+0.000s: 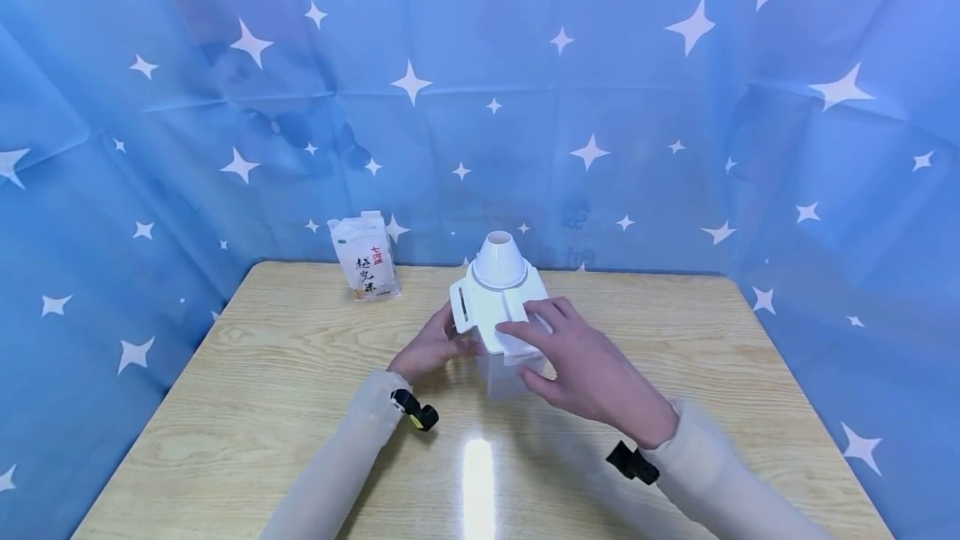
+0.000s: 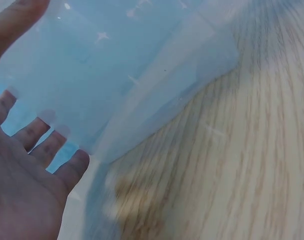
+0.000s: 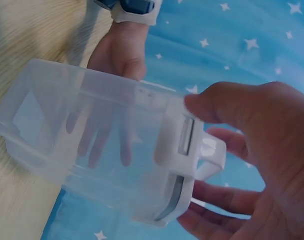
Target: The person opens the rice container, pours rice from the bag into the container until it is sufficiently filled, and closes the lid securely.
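Note:
A translucent plastic storage container (image 3: 91,135) with a white lid (image 1: 491,319) stands upright on the table. On top of the lid sits a white cone-shaped cup (image 1: 500,261), narrow end up. My left hand (image 1: 435,348) holds the container's left side, thumb against one wall and fingertips on another. Those fingers (image 2: 74,170) press the clear plastic in the left wrist view. Over the lid's front right, my right hand (image 1: 581,357) has its fingers spread apart. Its thumb (image 3: 212,102) is by the lid's edge; whether the fingertips touch the lid, I cannot tell.
At the back left of the wooden table (image 1: 300,407) stands a white printed rice bag (image 1: 365,257). A blue curtain (image 1: 480,123) with white stars hangs behind and beside the table. Each wrist carries a small black camera (image 1: 633,463).

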Action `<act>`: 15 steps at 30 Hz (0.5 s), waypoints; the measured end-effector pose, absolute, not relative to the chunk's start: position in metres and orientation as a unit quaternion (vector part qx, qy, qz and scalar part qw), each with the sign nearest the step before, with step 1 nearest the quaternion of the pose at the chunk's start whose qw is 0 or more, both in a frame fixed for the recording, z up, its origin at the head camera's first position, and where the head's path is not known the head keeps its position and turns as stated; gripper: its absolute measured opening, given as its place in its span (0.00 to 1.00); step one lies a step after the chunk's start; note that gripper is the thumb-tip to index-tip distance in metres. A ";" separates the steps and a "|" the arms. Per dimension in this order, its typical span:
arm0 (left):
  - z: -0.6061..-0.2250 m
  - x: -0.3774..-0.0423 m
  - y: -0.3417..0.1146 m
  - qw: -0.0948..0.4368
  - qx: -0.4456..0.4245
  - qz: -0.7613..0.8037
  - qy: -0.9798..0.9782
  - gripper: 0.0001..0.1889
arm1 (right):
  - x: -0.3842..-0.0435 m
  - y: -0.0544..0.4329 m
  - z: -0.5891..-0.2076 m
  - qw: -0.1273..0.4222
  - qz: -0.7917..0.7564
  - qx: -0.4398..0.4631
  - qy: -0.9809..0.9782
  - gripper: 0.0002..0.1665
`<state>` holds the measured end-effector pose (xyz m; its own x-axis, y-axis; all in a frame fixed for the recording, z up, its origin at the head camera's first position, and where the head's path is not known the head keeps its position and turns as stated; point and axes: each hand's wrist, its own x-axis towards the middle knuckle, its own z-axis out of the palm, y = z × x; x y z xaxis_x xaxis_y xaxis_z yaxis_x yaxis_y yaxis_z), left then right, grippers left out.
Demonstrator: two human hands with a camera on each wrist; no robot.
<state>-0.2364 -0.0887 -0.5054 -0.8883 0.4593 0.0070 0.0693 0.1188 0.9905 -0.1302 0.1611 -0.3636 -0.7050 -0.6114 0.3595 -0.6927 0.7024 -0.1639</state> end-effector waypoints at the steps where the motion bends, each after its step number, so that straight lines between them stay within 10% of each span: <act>1: -0.506 -0.237 -0.089 0.154 0.179 0.638 0.733 0.50 | -0.130 0.160 -0.365 0.148 0.135 0.360 -0.911 0.31; 15: -0.506 -0.237 -0.089 0.158 0.169 0.633 0.738 0.51 | -0.129 0.146 -0.373 0.257 0.045 0.359 -0.896 0.32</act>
<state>-0.2367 -0.0886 -0.5062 -0.8928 0.4500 -0.0192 0.0497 0.1407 0.9888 -0.1295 0.1456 -0.3729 -0.6098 -0.6206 0.4930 -0.6667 0.7380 0.1042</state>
